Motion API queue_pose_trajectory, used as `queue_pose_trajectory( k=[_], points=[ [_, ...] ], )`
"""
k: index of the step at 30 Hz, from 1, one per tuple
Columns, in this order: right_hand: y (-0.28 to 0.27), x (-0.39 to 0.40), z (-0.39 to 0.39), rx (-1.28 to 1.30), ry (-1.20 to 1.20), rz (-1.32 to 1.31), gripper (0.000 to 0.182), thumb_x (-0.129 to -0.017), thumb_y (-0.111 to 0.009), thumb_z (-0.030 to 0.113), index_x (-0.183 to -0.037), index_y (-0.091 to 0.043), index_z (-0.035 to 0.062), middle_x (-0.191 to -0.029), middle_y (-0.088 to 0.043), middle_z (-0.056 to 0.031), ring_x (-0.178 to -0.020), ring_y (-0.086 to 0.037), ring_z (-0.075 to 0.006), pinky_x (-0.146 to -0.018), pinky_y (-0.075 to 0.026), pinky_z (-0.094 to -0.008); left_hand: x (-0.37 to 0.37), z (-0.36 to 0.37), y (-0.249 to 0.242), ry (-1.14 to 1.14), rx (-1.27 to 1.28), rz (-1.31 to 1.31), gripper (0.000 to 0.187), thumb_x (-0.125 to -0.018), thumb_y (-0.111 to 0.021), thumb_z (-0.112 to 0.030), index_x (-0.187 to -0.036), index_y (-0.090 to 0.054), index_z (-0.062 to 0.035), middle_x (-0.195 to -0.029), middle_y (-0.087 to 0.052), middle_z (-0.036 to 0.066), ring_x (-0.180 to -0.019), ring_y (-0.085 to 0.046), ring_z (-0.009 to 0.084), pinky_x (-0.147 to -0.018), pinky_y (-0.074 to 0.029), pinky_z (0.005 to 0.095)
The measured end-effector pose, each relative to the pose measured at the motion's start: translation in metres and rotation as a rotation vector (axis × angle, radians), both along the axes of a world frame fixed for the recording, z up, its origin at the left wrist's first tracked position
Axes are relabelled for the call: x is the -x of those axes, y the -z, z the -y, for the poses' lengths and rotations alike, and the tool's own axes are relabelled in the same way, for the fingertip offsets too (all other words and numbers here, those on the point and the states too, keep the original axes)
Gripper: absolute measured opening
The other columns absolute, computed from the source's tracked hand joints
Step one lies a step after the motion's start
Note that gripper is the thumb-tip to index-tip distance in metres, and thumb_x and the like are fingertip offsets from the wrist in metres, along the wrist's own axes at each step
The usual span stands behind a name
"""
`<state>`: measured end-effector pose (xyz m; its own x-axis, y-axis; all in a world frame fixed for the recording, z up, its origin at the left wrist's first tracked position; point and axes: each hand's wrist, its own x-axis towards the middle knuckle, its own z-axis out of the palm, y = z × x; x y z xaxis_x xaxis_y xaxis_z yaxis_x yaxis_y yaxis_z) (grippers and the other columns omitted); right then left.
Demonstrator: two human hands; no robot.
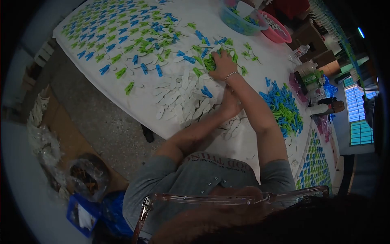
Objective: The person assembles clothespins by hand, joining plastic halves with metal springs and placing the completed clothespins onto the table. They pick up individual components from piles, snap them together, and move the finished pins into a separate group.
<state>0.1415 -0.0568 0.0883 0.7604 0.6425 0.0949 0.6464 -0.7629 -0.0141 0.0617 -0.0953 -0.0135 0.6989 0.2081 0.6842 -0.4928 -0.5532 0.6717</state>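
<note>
My right hand (pixel 222 65), with a bead bracelet on the wrist, lies palm down with its fingers curled over a small heap of green clothes pegs (pixel 209 63) on the white-covered table (pixel 252 146). My left hand (pixel 230 103) is nearer me, among loose white peg halves (pixel 178 97); my right forearm crosses beside it and hides its fingers. Blue pegs (pixel 206 92) lie scattered around both hands.
Rows of blue and green pegs (pixel 109 32) cover the table's far left, and more rows (pixel 315 166) lie at the right. A mixed peg pile (pixel 284 107), a blue basin (pixel 239 20), a pink basin (pixel 278 30) and bottles (pixel 300 51) stand nearby. Bags (pixel 87 175) sit on the floor.
</note>
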Motion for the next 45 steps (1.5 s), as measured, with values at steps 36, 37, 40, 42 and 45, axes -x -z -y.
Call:
queue_pose_trajectory(
  k=[36,37,40,42,45],
  points=[
    [0.028,-0.044,0.097,-1.422,0.061,-0.632,0.035,-0.083,-0.057,0.014,-0.117,-0.055,0.0045,-0.104,-0.058,-0.0076,-0.091,-0.059,-0.0178,-0.073,-0.049,-0.0275,0.000,0.006,0.019,0.118,0.201,-0.082,0.036,-0.076,-0.063,-0.006,-0.107,-0.047,-0.0006,-0.100,-0.052,0.014,-0.095,-0.051,0.0269,-0.084,-0.041,0.0366],
    [0.021,-0.030,0.111,-1.607,0.082,-0.823,0.036,-0.084,-0.056,0.014,-0.118,-0.053,0.0041,-0.105,-0.058,-0.0081,-0.093,-0.059,-0.0181,-0.076,-0.050,-0.0281,-0.004,0.006,0.024,0.088,0.325,-0.081,0.035,-0.077,-0.061,-0.004,-0.108,-0.046,-0.0010,-0.101,-0.052,0.012,-0.095,-0.051,0.0245,-0.084,-0.041,0.0347],
    [0.028,0.010,0.157,-1.905,0.044,-1.072,0.039,-0.087,-0.053,0.018,-0.123,-0.048,0.0032,-0.109,-0.058,-0.0075,-0.095,-0.059,-0.0181,-0.082,-0.051,-0.0297,-0.001,0.001,0.015,0.130,0.624,-0.160,0.033,-0.081,-0.059,-0.006,-0.111,-0.046,-0.0020,-0.104,-0.050,0.011,-0.096,-0.050,0.0225,-0.085,-0.040,0.0322],
    [0.033,0.040,0.176,-2.161,0.118,-1.296,0.039,-0.088,-0.053,0.023,-0.124,-0.048,0.0068,-0.111,-0.058,-0.0060,-0.097,-0.059,-0.0179,-0.082,-0.051,-0.0312,0.007,-0.008,-0.001,0.180,0.795,-0.253,0.033,-0.083,-0.058,-0.011,-0.112,-0.046,-0.0025,-0.106,-0.049,0.011,-0.097,-0.049,0.0229,-0.086,-0.039,0.0316],
    [0.047,0.075,0.198,-2.170,0.132,-1.221,0.035,-0.089,-0.056,0.029,-0.117,-0.055,0.0095,-0.106,-0.062,-0.0064,-0.093,-0.062,-0.0194,-0.078,-0.053,-0.0344,0.010,-0.017,-0.016,0.382,0.966,-0.327,0.035,-0.089,-0.054,-0.022,-0.117,-0.045,-0.0036,-0.110,-0.049,0.009,-0.099,-0.048,0.0181,-0.086,-0.039,0.0302]
  ],
)
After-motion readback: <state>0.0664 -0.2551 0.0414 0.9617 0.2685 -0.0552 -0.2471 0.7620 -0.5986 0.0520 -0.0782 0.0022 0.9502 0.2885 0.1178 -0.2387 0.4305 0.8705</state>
